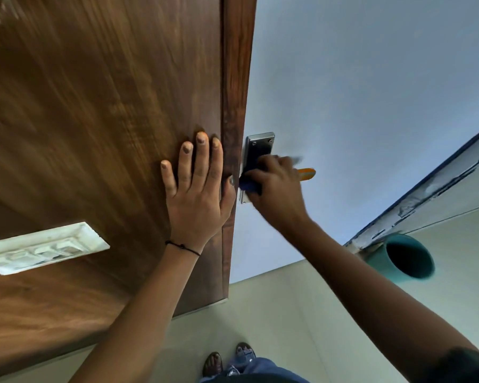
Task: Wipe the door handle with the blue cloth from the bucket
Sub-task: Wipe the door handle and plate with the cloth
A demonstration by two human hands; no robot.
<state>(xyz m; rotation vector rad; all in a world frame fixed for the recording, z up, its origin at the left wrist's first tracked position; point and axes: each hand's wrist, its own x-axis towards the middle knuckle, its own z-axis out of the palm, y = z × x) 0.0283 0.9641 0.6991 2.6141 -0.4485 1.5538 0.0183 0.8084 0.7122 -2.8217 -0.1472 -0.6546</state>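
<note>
My left hand (pixel 198 189) lies flat, fingers spread, against the brown wooden door (pixel 94 106) near its edge. My right hand (pixel 277 189) is closed around a blue cloth (pixel 246 186), pressing it on the metal door handle plate (pixel 257 147) at the door's edge. Only a small fold of the cloth shows under my fingers. An orange-tipped lever end (pixel 307 174) sticks out past my right hand. The rest of the handle is hidden by the hand.
A teal bucket (pixel 404 258) stands on the pale floor at the right, by the wall's base. A white switch plate (pixel 39 247) sits on the door at the left. My feet (pixel 227 357) are at the bottom.
</note>
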